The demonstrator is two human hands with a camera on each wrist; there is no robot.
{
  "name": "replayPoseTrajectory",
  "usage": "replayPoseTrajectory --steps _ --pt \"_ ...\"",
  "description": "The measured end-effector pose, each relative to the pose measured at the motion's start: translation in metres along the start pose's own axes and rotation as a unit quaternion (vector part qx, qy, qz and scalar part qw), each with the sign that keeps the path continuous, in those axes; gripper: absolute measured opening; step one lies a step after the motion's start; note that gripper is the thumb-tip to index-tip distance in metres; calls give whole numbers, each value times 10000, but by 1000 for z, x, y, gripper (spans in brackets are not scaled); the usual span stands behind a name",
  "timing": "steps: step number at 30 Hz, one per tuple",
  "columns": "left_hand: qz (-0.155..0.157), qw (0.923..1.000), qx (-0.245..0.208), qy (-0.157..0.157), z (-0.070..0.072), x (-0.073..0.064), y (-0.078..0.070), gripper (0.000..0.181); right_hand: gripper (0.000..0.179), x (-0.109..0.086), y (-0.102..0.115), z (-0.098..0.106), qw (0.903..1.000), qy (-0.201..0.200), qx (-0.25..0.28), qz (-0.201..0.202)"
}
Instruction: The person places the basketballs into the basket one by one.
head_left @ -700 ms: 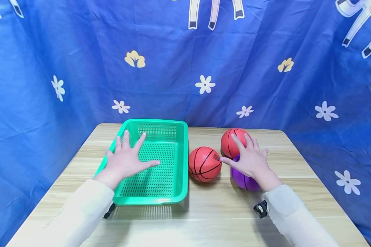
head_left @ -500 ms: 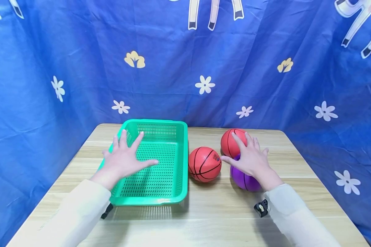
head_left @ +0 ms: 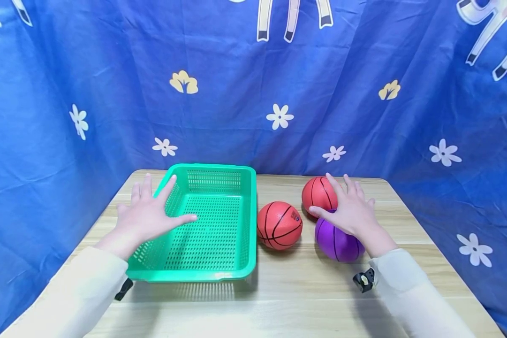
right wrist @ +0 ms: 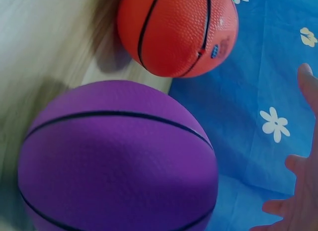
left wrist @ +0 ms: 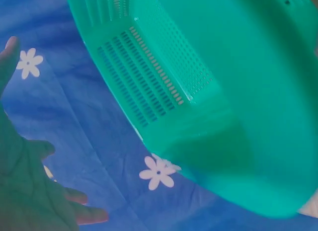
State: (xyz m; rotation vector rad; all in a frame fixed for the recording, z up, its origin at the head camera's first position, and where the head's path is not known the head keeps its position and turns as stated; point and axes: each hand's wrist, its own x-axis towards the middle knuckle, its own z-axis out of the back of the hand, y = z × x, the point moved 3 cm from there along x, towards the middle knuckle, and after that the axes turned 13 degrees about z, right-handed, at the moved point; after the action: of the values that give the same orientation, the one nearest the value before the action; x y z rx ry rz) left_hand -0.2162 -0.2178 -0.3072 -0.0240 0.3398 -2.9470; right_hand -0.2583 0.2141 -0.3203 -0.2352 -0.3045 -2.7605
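My left hand [head_left: 145, 216], fingers spread wide, hovers over the left side of a green plastic basket [head_left: 253, 220] and holds nothing. Perforated walls of this basket fill much of the left wrist view, with the palm at the left edge. Above a purple basketball [head_left: 338, 241], my right hand [head_left: 354, 211] is held with its fingers spread, also holding nothing. Behind that hand lies a red basketball [head_left: 318, 195], partly covered by the fingers. Another red basketball [head_left: 280, 226] sits between the basket and the purple ball. The right wrist view shows the purple ball large and close.
Everything stands on a light wood-grain table [head_left: 287, 300]. A blue curtain [head_left: 232, 112] with white flowers hangs right behind the table and along both sides. Black straps [head_left: 364, 280] show below the white sleeves.
My left hand has moved left over the basket, uncovering more of its inside. My right hand has shifted slightly right, so more of the purple ball shows. Basket and balls have stayed put.
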Motion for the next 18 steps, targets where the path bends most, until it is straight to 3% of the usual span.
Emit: replayPoseTrajectory --steps 10,18 --pt "10 9997 -71 -213 9 3 22 113 103 -4 -12 10 9998 -128 110 -106" --pt "65 9999 -97 -104 12 2 45 110 104 -11 -25 12 9995 -263 54 -151"
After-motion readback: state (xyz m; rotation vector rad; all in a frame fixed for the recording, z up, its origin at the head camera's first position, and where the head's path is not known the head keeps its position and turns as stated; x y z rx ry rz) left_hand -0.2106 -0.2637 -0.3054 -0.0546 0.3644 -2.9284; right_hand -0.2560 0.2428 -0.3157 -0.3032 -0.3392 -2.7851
